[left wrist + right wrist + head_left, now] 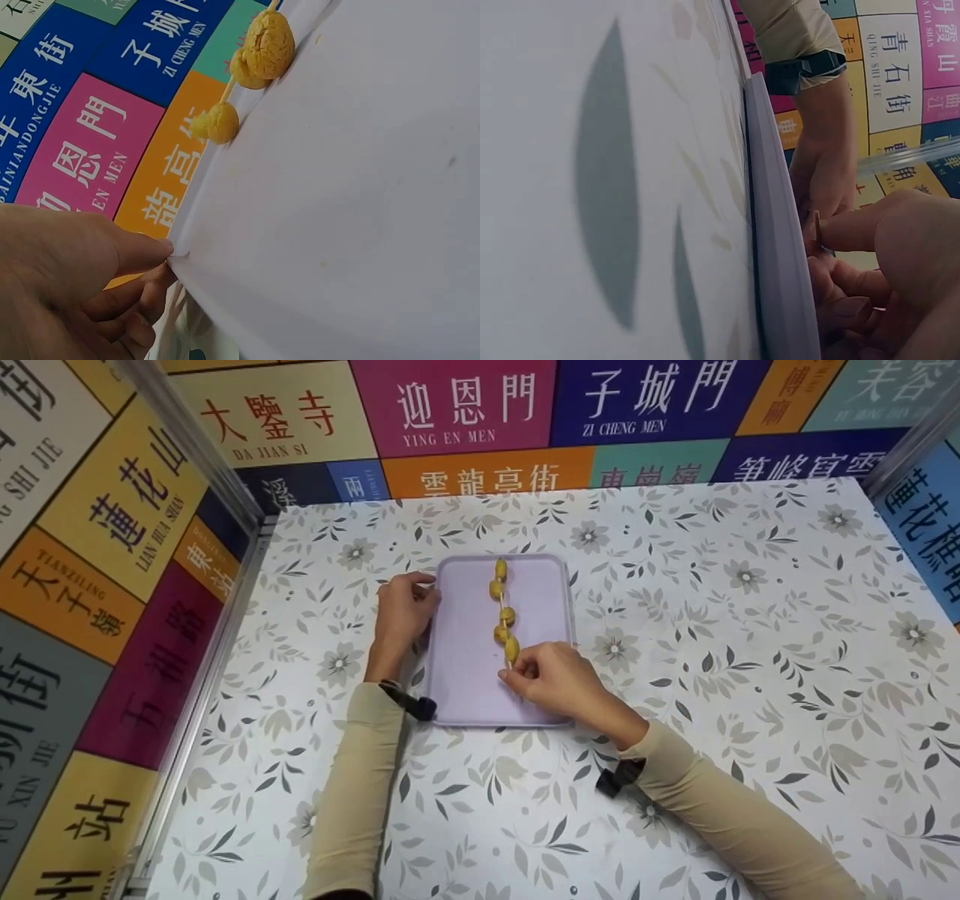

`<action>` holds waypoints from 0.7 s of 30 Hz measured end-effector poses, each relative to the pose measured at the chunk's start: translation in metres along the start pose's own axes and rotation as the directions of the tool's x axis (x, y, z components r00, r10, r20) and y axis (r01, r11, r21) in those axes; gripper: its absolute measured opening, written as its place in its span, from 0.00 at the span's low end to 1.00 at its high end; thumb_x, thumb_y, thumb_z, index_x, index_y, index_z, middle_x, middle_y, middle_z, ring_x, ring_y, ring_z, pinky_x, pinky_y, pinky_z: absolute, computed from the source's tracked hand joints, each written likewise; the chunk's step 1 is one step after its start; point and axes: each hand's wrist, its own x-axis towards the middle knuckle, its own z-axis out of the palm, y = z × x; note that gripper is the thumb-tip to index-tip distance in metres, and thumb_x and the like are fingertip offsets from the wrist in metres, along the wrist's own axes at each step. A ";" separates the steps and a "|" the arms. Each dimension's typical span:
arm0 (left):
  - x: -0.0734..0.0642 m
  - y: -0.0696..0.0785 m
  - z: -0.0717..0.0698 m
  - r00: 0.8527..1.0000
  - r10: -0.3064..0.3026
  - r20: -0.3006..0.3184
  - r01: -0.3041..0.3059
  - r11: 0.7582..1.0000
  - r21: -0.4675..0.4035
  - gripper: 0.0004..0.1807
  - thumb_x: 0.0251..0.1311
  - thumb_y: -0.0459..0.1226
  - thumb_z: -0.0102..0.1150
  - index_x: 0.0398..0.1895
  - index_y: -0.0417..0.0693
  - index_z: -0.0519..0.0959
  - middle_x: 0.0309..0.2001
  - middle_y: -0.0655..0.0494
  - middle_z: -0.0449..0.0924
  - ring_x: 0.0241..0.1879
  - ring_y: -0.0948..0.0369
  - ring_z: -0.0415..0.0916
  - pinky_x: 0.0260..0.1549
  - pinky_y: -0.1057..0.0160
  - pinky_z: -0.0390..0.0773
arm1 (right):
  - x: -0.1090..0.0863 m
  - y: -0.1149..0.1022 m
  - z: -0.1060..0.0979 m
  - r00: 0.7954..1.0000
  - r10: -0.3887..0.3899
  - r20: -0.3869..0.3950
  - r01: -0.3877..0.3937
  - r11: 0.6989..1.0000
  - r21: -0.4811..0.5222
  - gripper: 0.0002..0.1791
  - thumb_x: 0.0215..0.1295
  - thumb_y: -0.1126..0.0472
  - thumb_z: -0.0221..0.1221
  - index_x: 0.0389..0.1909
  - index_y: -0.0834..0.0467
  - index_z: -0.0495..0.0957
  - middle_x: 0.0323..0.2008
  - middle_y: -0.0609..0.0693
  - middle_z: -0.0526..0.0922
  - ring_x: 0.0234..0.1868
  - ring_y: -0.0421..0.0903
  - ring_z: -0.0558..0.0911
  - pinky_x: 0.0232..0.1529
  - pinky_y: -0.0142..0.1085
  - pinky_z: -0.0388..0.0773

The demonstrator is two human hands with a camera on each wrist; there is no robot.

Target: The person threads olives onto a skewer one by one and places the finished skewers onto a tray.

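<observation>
A lilac rectangular tray (465,682) lies on the table, and a skewer of several yellow, wrinkled balls (508,616) runs lengthwise over it. My right hand (559,679) pinches the near end of the skewer's thin stick between thumb and fingers, low over the tray. In the right wrist view the stick's tip (817,229) sticks out by the right thumb. My left hand (403,611) is at the tray's left edge; in the left wrist view its thumb and fingers (139,255) pinch the rim. Whether the balls touch the tray cannot be told.
A table cover (712,675) with a grey leaf and flower pattern spreads around the tray. Colourful panels with printed characters (465,405) stand behind the table and at both sides. A metal frame edge (195,712) runs along the left.
</observation>
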 end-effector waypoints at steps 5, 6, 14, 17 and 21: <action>0.000 -0.001 0.000 1.000 0.005 -0.002 -0.005 1.000 0.002 0.15 0.70 0.36 0.68 0.57 0.41 0.89 0.43 0.42 0.93 0.42 0.50 0.90 0.45 0.51 0.87 | 0.001 -0.001 0.002 0.999 -0.011 0.031 0.011 1.000 -0.006 0.16 0.71 0.47 0.70 0.23 0.46 0.87 0.19 0.40 0.83 0.22 0.39 0.75 0.27 0.36 0.70; 0.000 -0.001 0.000 1.000 0.006 -0.003 -0.006 1.000 0.004 0.15 0.70 0.35 0.68 0.56 0.41 0.89 0.43 0.42 0.93 0.42 0.50 0.90 0.46 0.51 0.87 | 0.001 -0.001 0.003 0.999 -0.013 0.036 0.013 1.000 -0.003 0.16 0.72 0.47 0.70 0.23 0.46 0.88 0.19 0.40 0.83 0.22 0.39 0.75 0.27 0.36 0.70; -0.001 0.000 -0.001 1.000 0.013 -0.022 -0.013 1.000 0.004 0.14 0.69 0.34 0.68 0.55 0.41 0.89 0.43 0.44 0.92 0.42 0.51 0.88 0.47 0.51 0.85 | 0.002 0.004 -0.001 0.998 -0.039 0.046 0.037 0.998 0.042 0.21 0.76 0.44 0.67 0.21 0.47 0.87 0.17 0.38 0.79 0.21 0.38 0.73 0.25 0.34 0.68; -0.001 0.000 -0.001 0.999 0.017 -0.037 -0.017 1.000 0.000 0.13 0.70 0.34 0.66 0.55 0.42 0.90 0.43 0.45 0.92 0.41 0.52 0.88 0.45 0.52 0.85 | 0.002 0.007 -0.006 0.998 -0.053 0.035 0.051 0.997 0.063 0.25 0.79 0.43 0.63 0.20 0.50 0.87 0.15 0.39 0.76 0.20 0.39 0.72 0.24 0.33 0.65; -0.002 0.005 -0.002 0.997 0.040 -0.069 -0.039 0.999 0.008 0.13 0.72 0.35 0.64 0.55 0.44 0.90 0.43 0.48 0.92 0.39 0.54 0.88 0.42 0.54 0.84 | 0.006 0.011 -0.021 1.000 -0.017 0.011 0.016 0.996 0.090 0.25 0.79 0.44 0.63 0.24 0.53 0.88 0.17 0.42 0.79 0.20 0.41 0.75 0.20 0.32 0.67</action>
